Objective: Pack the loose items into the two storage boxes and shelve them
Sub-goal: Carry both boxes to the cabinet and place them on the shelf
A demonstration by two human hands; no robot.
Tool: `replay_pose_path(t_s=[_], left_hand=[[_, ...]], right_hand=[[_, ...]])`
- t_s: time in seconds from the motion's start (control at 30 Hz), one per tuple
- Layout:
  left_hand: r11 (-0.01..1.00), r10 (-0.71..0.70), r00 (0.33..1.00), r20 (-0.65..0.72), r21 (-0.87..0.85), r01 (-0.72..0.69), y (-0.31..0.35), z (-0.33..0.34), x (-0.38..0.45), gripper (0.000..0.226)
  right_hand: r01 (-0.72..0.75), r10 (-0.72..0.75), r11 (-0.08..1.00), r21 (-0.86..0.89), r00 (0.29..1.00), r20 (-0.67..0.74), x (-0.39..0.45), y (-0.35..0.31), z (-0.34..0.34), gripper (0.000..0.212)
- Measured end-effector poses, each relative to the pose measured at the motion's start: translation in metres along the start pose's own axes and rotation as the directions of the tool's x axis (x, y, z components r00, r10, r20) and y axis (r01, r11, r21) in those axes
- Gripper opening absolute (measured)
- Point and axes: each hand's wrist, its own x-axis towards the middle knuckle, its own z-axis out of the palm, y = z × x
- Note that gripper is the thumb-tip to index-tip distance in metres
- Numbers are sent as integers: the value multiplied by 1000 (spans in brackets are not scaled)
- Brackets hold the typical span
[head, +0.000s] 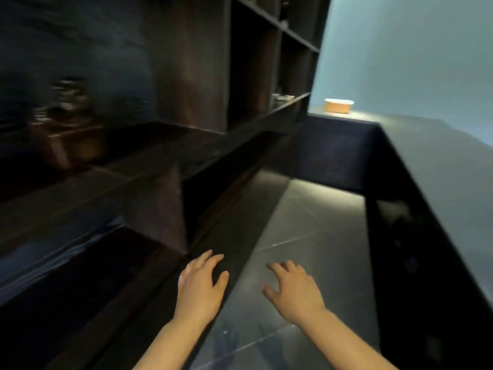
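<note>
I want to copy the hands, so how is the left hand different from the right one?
The left hand is over the dark shelf unit's edge; the right hand is over the grey tiled floor. The left hand's fingers lie closer together; the right hand's fingers spread wider. Both are open, palm down, and hold nothing.

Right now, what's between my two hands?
Nothing held or lying there: in the head view, only bare grey floor shows between the open left hand and open right hand.
</note>
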Motion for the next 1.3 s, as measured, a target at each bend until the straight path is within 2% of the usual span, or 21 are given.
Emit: replay_pose_path(t_s=[0.13,0.3,0.43,0.63,0.83,1.1,1.3], left_hand=[[993,103,987,121,-62,-96,75,62,70,45],[979,202,968,151,-67,-194,117,109,179,46],[959,284,949,138,-39,-282,140,137,288,46],[944,329,922,204,-43,-327,170,180,431,46],[931,361,894,265,-43,-363,203,230,534,46],[910,411,881,235,-43,-413,278,326,694,42],[928,370,903,219,-44,-370,341,384,807,43]], right_hand=[[-159,161,986,41,986,-34,33,87,-26,57],[-233,245,967,103,961,-125,121,147,-47,56],[-263,272,962,75,945,-183,212,179,-64,56],[-359,373,927,108,911,-174,331,228,-90,58],[-447,463,885,131,877,-128,416,294,-99,58],[-478,485,875,84,859,-167,555,433,-119,59],[-480,485,874,73,859,-163,666,535,-156,58]])
